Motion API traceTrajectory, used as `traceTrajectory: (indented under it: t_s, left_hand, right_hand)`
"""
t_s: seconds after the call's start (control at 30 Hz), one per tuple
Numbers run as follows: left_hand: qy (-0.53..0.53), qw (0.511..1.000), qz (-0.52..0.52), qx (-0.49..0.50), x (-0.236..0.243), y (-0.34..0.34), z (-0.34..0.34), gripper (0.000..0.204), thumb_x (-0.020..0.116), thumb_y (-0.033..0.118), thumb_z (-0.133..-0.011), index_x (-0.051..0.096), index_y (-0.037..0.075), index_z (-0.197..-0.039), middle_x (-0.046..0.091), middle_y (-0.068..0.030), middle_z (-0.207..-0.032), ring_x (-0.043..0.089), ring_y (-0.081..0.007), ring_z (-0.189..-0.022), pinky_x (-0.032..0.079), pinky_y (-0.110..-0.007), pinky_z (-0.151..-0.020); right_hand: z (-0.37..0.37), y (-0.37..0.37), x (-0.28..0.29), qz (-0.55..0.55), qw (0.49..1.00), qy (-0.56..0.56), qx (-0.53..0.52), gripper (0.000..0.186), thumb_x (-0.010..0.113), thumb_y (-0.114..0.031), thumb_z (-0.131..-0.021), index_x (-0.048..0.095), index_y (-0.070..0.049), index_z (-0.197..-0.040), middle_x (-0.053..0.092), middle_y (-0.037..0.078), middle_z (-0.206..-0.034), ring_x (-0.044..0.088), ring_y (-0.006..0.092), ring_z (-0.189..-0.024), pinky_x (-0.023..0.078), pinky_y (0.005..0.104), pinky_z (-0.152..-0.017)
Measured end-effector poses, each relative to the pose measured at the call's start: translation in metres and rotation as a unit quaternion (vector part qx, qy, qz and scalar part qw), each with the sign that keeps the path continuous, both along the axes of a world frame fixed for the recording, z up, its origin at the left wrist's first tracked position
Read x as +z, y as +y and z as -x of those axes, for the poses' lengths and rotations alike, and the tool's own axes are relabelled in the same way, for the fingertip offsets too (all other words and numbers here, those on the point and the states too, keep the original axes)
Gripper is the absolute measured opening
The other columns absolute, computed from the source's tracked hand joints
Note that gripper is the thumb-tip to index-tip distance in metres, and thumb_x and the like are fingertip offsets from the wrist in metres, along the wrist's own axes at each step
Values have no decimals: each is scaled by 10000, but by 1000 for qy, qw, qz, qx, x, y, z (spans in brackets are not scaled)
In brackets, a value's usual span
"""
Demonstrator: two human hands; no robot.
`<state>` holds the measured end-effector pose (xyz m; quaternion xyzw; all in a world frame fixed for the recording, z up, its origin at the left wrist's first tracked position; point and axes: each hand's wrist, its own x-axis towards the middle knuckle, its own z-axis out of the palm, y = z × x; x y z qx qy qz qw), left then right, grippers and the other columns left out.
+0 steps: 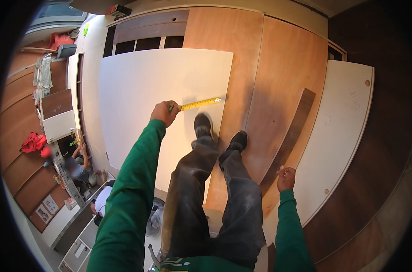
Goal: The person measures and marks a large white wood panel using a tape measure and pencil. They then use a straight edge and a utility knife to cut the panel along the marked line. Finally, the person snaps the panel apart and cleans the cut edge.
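Observation:
My left hand (pixel 165 113) is closed on a tape measure with a green case, its yellow blade (pixel 200 102) reaching rightward over a large white board (pixel 138 86) toward its edge. My left shoe (pixel 203 124) stands on that board; my right shoe (pixel 237 140) is on the orange-brown plywood (pixel 287 54) beside it. My right hand (pixel 286 177) hangs with curled fingers near a long dark wooden strip (pixel 291 129) and a curved white panel (pixel 344 104) at the right; what it holds, if anything, is too small to make out.
At the left are wooden panels (pixel 22 113), red fabric (pixel 32 142), a seated co-worker (pixel 81 170), another person in white (pixel 104 199) and a fan (pixel 154 217). A slatted frame (pixel 149 25) lies beyond the white board. A dark brown surface (pixel 374 181) runs along the right.

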<state>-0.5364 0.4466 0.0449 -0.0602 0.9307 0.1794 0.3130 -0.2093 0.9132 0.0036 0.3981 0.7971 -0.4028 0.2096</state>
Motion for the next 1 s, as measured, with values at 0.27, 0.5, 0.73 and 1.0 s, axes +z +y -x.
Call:
traceTrajectory:
  t_s: [0.27, 0.5, 0.73, 1.0]
  left_hand:
    - [-24, 998, -9, 57, -59, -13, 24, 276, 682, 343, -902, 733, 75, -941, 709, -156, -824, 679, -321, -765, 533, -412, -735]
    - [44, 994, -99, 12, -145, -18, 76, 273, 666, 290, -946, 713, 23, -918, 583, -17, -649, 517, -106, -604, 452, -289, -590]
    - [39, 983, -179, 22, -194, -24, 130, 238, 649, 232, -972, 709, 11, -908, 575, 21, -675, 486, -69, -614, 425, -259, -580]
    - [81, 981, -176, 18, -234, -13, 170, 226, 671, 228, -933, 714, 6, -923, 644, -103, -700, 573, -182, -628, 490, -332, -645]
  right_hand:
    - [141, -33, -36, 15, 992, 77, 100, 419, 533, -181, -963, 544, -58, -1363, 657, 192, -1139, 676, 282, -1005, 540, 380, -892]
    - [363, -125, -139, 39, 950, 64, 302, 731, 551, -328, -943, 223, -172, -1577, 612, 246, -1208, 641, 388, -1086, 516, 502, -914]
    - [454, -175, -215, -48, 919, 31, 390, 790, 532, -371, -973, 101, -157, -1600, 559, 240, -1344, 595, 384, -1169, 486, 470, -995]
    - [448, -168, -227, -57, 909, 11, 414, 863, 546, -350, -955, 14, -134, -1598, 569, 259, -1337, 641, 407, -1074, 510, 492, -957]
